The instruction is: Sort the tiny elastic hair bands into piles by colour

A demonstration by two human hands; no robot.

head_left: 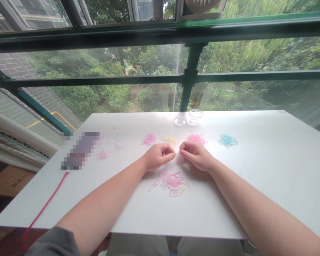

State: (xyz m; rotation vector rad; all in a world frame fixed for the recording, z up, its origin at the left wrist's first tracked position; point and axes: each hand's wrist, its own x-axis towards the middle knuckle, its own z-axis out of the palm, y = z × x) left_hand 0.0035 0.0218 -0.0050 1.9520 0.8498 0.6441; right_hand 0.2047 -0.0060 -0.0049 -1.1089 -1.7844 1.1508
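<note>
My left hand point(160, 156) hovers above the white table with its thumb and fingertips pinched together. Facing it across a narrow gap, my right hand point(194, 154) is curled in a similar pinch. Whatever the fingertips hold, if anything, is too small to make out. Just below both hands lies a loose pile of pink and clear small loops point(172, 181). Beyond the hands are a purple-pink pile of loops point(149, 139), a yellow pile point(170, 140) and a bright pink pile point(196, 138), the last partly hidden by my right hand. Farther right sits a turquoise pile point(228, 140).
Two clear round dishes point(179, 121) stand at the table's back edge. More scattered pale loops point(119, 145) lie at left. A blurred-out dark object point(81, 151) with a red cable point(46, 201) rests on the left side of the white table point(269, 177). Green-framed windows rise behind.
</note>
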